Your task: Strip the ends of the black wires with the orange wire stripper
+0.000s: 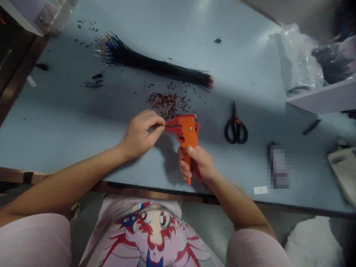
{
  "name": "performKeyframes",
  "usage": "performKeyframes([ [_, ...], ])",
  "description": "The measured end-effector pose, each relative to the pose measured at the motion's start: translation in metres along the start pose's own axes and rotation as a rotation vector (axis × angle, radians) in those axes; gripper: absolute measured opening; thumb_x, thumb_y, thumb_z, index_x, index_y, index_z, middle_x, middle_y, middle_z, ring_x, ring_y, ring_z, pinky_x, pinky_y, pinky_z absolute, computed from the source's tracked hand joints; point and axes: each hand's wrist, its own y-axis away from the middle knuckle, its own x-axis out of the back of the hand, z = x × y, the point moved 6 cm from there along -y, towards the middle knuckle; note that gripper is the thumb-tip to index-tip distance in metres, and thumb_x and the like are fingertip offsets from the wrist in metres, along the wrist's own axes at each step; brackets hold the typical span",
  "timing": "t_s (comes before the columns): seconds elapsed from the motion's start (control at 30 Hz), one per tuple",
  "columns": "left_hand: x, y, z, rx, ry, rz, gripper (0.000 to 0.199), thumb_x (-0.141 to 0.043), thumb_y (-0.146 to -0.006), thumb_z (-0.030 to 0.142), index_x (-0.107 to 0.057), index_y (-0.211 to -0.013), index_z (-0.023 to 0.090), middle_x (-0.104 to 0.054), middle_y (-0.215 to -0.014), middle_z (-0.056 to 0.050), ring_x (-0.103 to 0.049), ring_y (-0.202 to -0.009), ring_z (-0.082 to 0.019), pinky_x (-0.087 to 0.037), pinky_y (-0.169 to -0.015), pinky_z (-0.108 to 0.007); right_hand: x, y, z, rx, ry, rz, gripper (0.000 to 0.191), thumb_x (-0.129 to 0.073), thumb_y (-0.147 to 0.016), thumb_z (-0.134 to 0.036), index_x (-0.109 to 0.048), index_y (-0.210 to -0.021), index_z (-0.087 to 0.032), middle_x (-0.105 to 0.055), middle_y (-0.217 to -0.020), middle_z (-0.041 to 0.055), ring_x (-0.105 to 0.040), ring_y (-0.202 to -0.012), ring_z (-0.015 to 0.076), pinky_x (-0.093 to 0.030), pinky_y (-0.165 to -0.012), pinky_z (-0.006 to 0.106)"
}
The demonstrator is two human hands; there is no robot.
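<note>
My right hand (196, 161) is wrapped round the handles of an orange and red wire stripper (189, 129), whose jaws point left. Pinched between the thumb and fingers of my left hand (144, 131) is a thin dark wire (164, 127), its end at the stripper's jaws. Most of that wire is hidden by my fingers. Beyond the tool lies a heap of copper and black scraps (165, 102). Farther back stretches a long bundle of black wires (158, 66), with blue and metal tips at its left end and bare copper at its right.
Black-handled scissors (236, 131) lie right of the stripper. A few loose blue-tipped pieces (93, 83) are at the left. Clear plastic bags (303, 59) stand at the back right behind a pale panel (322, 94). A pixelated object (278, 165) and a white label (260, 190) sit near the front edge.
</note>
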Motion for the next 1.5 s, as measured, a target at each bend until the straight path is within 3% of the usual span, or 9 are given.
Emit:
performKeyframes([
  [0.2,-0.003,0.002,0.001,-0.022,-0.083,-0.003,0.014,-0.051,-0.085,0.015,-0.061,-0.075,0.015,-0.061,-0.07,-0.003,-0.053,-0.069,-0.015,-0.041,-0.071,-0.03,0.005,-0.002,0.001,-0.015,-0.01,0.075,0.039,-0.064,-0.08,-0.051,-0.056,-0.076,-0.013,-0.055,-0.051,-0.0022,-0.049,-0.034,0.0095,-0.047,-0.034,0.024],
  [0.33,0.003,-0.001,-0.01,-0.018,-0.155,0.012,0.012,-0.053,-0.082,0.015,-0.063,-0.075,0.017,-0.062,-0.073,-0.004,-0.055,-0.074,-0.017,-0.042,-0.072,-0.031,0.014,-0.003,-0.005,-0.015,-0.008,0.131,0.039,-0.065,-0.079,-0.051,-0.057,-0.075,-0.013,-0.057,-0.052,-0.0009,-0.049,-0.034,0.0104,-0.048,-0.035,0.025],
  [0.4,0.015,-0.005,-0.023,0.047,-0.176,0.101,0.011,-0.056,-0.08,0.016,-0.065,-0.074,0.018,-0.063,-0.074,-0.004,-0.056,-0.075,-0.017,-0.042,-0.073,-0.031,0.024,-0.001,-0.02,0.074,-0.051,0.206,0.037,-0.067,-0.077,-0.05,-0.056,-0.075,-0.015,-0.056,-0.051,-0.0024,-0.049,-0.034,0.0101,-0.049,-0.035,0.025],
  [0.5,0.033,-0.01,-0.043,0.258,-0.036,0.254,0.006,-0.062,-0.077,0.019,-0.068,-0.075,0.02,-0.066,-0.074,-0.002,-0.057,-0.069,-0.014,-0.043,-0.066,-0.028,0.034,0.002,-0.038,0.182,-0.125,0.251,0.034,-0.067,-0.077,-0.049,-0.056,-0.078,-0.016,-0.057,-0.054,-0.0035,-0.053,-0.039,0.0111,-0.051,-0.039,0.026],
  [0.67,0.017,-0.008,-0.048,0.462,0.335,0.163,0.009,-0.071,-0.071,0.028,-0.072,-0.078,0.022,-0.071,-0.077,0.0,-0.063,-0.071,-0.014,-0.049,-0.069,-0.026,0.019,-0.003,-0.021,-0.004,-0.052,0.029,0.036,-0.066,-0.078,-0.045,-0.061,-0.091,-0.012,-0.07,-0.077,0.0084,-0.068,-0.065,0.0218,-0.058,-0.061,0.038],
  [0.8,0.013,-0.003,-0.044,0.53,0.391,0.175,0.012,-0.07,-0.073,0.029,-0.074,-0.083,0.023,-0.072,-0.082,-0.001,-0.065,-0.077,-0.015,-0.05,-0.074,-0.026,0.016,-0.005,-0.014,0.008,-0.044,0.003,0.037,-0.067,-0.078,-0.042,-0.062,-0.098,-0.012,-0.07,-0.089,0.0105,-0.07,-0.078,0.0238,-0.057,-0.072,0.042],
  [1.07,-0.001,0.002,-0.047,0.637,0.66,0.094,0.027,-0.074,-0.07,0.033,-0.072,-0.093,0.019,-0.072,-0.082,-0.003,-0.066,-0.078,-0.015,-0.052,-0.075,-0.027,0.015,-0.007,-0.009,-0.055,-0.096,-0.037,0.035,-0.066,-0.079,-0.04,-0.062,-0.098,-0.011,-0.07,-0.087,0.0097,-0.069,-0.076,0.0238,-0.056,-0.072,0.043],
  [1.27,-0.027,0.015,-0.046,0.816,0.911,0.003,0.03,-0.08,-0.062,0.034,-0.069,-0.084,0.017,-0.071,-0.076,-0.003,-0.065,-0.069,-0.013,-0.05,-0.066,-0.025,0.006,-0.007,-0.004,-0.113,-0.241,-0.127,0.033,-0.063,-0.078,-0.04,-0.058,-0.096,-0.012,-0.067,-0.079,0.0054,-0.069,-0.075,0.0242,-0.055,-0.074,0.046],
  [1.5,-0.048,0.027,-0.028,0.785,0.845,-0.177,0.015,-0.075,-0.068,0.03,-0.071,-0.077,0.019,-0.066,-0.068,0.004,-0.055,-0.06,-0.007,-0.045,-0.063,-0.022,-0.001,-0.004,0.002,-0.126,-0.256,-0.221,0.03,-0.056,-0.08,-0.04,-0.054,-0.095,-0.014,-0.062,-0.075,0.0036,-0.067,-0.072,0.0232,-0.054,-0.075,0.049],
])
